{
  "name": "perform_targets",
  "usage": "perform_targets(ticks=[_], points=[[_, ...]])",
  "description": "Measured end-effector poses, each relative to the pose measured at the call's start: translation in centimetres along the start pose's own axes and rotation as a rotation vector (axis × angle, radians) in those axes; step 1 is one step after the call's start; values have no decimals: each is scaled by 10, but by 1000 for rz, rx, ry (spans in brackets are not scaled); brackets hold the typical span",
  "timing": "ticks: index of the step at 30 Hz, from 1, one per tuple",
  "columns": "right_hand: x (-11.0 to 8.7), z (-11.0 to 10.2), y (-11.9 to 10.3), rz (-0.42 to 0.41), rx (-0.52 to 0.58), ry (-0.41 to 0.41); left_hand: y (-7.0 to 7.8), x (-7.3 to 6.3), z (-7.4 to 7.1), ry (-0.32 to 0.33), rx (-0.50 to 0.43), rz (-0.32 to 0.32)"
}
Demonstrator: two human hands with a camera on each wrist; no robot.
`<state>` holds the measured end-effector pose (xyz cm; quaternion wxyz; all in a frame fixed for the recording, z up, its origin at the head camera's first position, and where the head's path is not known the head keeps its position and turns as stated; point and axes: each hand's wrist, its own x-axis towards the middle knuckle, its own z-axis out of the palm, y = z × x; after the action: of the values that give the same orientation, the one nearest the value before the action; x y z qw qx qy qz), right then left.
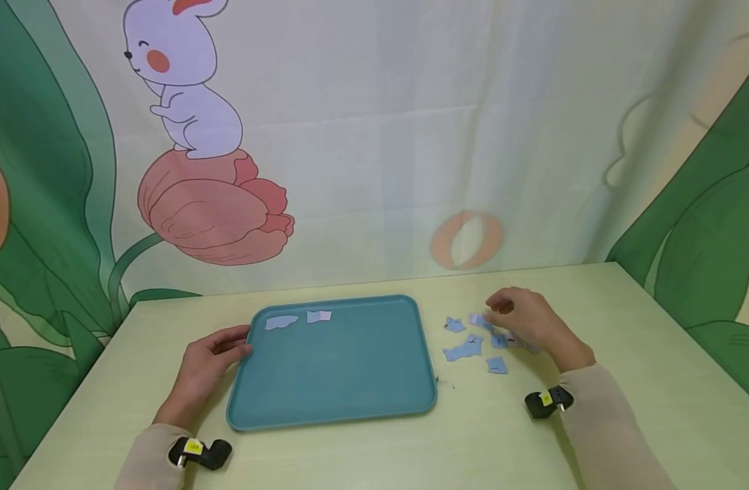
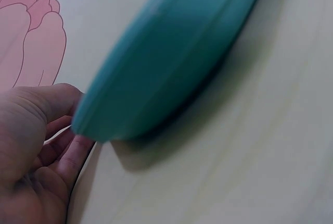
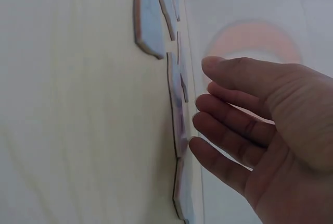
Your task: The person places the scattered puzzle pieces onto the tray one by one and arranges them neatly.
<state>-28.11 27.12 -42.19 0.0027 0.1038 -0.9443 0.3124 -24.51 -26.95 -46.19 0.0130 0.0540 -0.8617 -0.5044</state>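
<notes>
A teal tray (image 1: pixel 334 367) lies on the table with two flat puzzle pieces near its far edge: a pale lilac one (image 1: pixel 281 322) and a pale blue-and-pink one (image 1: pixel 319 316). My left hand (image 1: pixel 205 364) pinches the tray's left rim, the thumb at the edge and the other fingers beside and below it in the left wrist view. Right of the tray lie several light blue puzzle pieces (image 1: pixel 464 348). Over the far ones hovers my right hand (image 1: pixel 528 316), with nothing in it. Its fingers are loosely bent and apart, fingertips close to the pieces (image 3: pixel 177 99) in the right wrist view.
A pale wooden table (image 1: pixel 374 449) runs back to a curtain (image 1: pixel 362 136) printed with a rabbit, a tulip and leaves. Small dark threads (image 1: pixel 446 383) lie by the tray's right side. Each wrist carries a small black camera (image 1: pixel 209 454).
</notes>
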Motion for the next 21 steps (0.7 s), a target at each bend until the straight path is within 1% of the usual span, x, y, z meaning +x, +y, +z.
perform_targets(ticks=[10, 15, 21], points=[[2, 1, 4, 14, -1, -27, 1, 2, 1, 4, 4, -3], [1, 2, 6, 23, 6, -47, 1, 1, 1, 6, 14, -5], [1, 2, 8, 28, -12, -55, 1, -1, 2, 7, 20, -16]])
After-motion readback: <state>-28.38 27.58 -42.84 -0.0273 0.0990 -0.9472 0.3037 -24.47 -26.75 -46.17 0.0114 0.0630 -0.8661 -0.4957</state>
